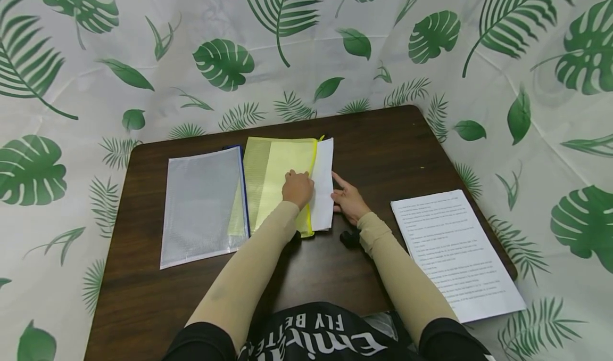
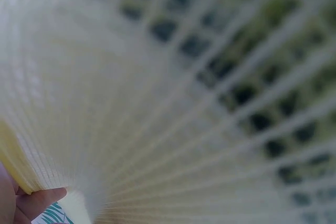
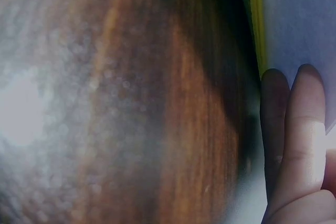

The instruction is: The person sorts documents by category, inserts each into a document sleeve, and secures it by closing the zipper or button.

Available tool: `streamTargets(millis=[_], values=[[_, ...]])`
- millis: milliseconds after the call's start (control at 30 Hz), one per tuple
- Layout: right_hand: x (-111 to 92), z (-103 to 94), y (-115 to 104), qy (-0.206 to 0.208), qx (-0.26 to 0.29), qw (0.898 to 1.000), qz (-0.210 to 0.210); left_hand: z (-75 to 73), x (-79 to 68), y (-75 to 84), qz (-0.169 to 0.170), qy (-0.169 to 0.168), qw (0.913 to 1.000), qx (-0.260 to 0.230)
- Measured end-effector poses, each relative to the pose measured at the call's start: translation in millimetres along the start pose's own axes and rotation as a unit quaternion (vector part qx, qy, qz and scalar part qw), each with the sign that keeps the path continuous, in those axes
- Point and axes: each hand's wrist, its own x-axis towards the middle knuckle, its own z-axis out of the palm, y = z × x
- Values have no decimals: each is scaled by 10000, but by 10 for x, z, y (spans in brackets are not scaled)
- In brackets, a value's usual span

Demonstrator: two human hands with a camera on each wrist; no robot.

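A translucent yellow zip folder [image 1: 278, 164] lies at the middle of the table, with a stack of white paper [image 1: 325, 185] partly inside and sticking out past its yellow zip edge. My left hand [image 1: 298, 189] pinches the folder near that edge, its fingers curled. A close, blurred stretch of mesh plastic [image 2: 157, 103] fills most of the left wrist view. My right hand [image 1: 351, 198] touches the right edge of the stack with fairly straight, spread fingers. Two of its fingers [image 3: 304, 114] lie against the paper in the right wrist view.
A clear mesh folder [image 1: 203, 206] with a blue zip edge lies to the left, partly overlapping the yellow one. Printed sheets [image 1: 455, 254] are stacked at the right, overhanging the edge of the dark wooden table [image 1: 383, 142]. Behind hangs a leaf-patterned cloth [image 1: 297, 73].
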Motion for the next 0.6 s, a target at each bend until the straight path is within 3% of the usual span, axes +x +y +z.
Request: streamTargets(millis=[600], values=[[10,66,1,6,-85,10000,37,13,0,3,-17,12,10000,-32]])
